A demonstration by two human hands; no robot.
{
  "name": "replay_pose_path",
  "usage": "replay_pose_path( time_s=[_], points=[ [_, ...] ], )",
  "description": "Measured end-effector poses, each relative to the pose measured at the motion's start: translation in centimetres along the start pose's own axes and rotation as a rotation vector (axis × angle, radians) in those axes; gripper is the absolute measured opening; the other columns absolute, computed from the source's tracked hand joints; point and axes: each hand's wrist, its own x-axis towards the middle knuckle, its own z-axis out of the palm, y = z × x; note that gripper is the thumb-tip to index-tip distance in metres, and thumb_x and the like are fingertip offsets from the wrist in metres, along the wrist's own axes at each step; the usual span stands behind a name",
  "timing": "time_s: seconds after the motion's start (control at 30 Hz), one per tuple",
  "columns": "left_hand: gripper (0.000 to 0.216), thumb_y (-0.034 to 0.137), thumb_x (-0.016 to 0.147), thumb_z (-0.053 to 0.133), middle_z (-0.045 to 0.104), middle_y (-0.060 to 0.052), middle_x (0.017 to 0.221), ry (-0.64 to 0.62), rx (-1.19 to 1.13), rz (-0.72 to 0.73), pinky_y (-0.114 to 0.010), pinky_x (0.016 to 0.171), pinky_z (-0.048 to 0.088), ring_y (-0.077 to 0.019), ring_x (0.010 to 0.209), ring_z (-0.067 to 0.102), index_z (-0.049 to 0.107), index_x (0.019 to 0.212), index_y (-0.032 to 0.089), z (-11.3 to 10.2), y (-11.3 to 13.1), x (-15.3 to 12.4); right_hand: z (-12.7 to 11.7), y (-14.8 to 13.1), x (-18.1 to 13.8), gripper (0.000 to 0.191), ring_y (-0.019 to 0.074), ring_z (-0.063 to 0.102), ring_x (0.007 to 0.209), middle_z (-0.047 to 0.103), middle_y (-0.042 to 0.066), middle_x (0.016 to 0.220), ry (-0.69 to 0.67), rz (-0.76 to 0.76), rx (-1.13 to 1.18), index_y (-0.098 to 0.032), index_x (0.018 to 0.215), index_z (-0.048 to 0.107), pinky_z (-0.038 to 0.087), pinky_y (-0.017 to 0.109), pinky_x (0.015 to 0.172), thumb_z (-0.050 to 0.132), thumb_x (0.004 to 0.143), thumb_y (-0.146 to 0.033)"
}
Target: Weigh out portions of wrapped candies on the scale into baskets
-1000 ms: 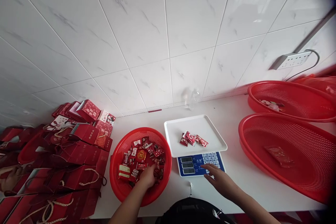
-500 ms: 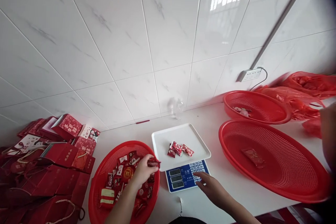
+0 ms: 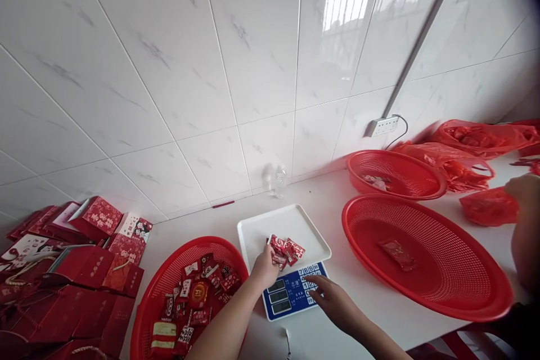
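Note:
My left hand (image 3: pixel 265 266) reaches over the white tray (image 3: pixel 257 228) of a blue-faced scale (image 3: pixel 291 295), its fingers pinched on a red wrapped candy at the small pile of candies (image 3: pixel 287 248) on the tray. My right hand (image 3: pixel 330 298) lies with its fingers stretched out over the scale's keypad, holding nothing. A red mesh basket (image 3: pixel 169 278) at the lower left holds several red wrapped candies.
A large red basket (image 3: pixel 426 259) with one candy sits to the right, a smaller one (image 3: pixel 394 173) behind it. Red plastic bags (image 3: pixel 472 146) lie at the far right, where another person's hand (image 3: pixel 523 191) shows. Red gift boxes (image 3: pixel 84 270) pile at left. A socket strip (image 3: pixel 382 126) hangs on the tiled wall.
My left hand lifted a candy out of the red basket and carried it right onto the scale tray. The view swung right and up; my right hand stayed at the keypad.

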Motion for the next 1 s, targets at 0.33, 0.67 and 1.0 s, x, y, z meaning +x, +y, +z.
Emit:
replay_pose_path(
  time_s=[0.33, 0.67, 1.0],
  points=[
    [0.045, 0.005, 0.075, 0.043, 0.044, -0.006, 0.125, 0.102, 0.293, 0.185, -0.030, 0.090, 0.040, -0.0200, 0.109, 0.050, 0.052, 0.116, 0.023, 0.5, -1.8, -1.2, 0.9, -3.1, 2.7, 0.042, 0.0248, 0.044, 0.123, 0.050, 0.007, 0.133, 0.056, -0.152, -0.290, -0.024, 0.119, 0.056, 0.038, 0.041, 0.100, 0.044, 0.079, -0.020],
    [0.034, 0.020, 0.082, 0.040, 0.059, -0.007, 0.115, 0.275, 0.102, 0.240, -0.033, 0.096, 0.041, -0.0193, 0.109, 0.053, 0.055, 0.112, 0.020, -2.1, -3.8, -2.9, 0.8, -1.4, 4.2, 0.045, 0.0263, 0.032, 0.131, 0.045, 0.006, 0.138, 0.140, -0.123, -0.435, -0.026, 0.124, 0.050, 0.034, 0.048, 0.101, 0.043, 0.080, -0.024],
    [0.047, 0.029, 0.075, 0.048, 0.053, -0.014, 0.128, 0.258, 0.353, -0.379, -0.033, 0.105, 0.033, -0.0241, 0.124, 0.044, 0.050, 0.118, 0.011, -5.5, -20.6, -10.4, -4.7, 10.0, -0.8, 0.059, 0.0330, 0.035, 0.129, 0.044, 0.015, 0.137, 0.405, 0.450, -0.669, -0.015, 0.138, 0.031, 0.020, 0.065, 0.099, 0.029, 0.082, -0.034]
  ],
)
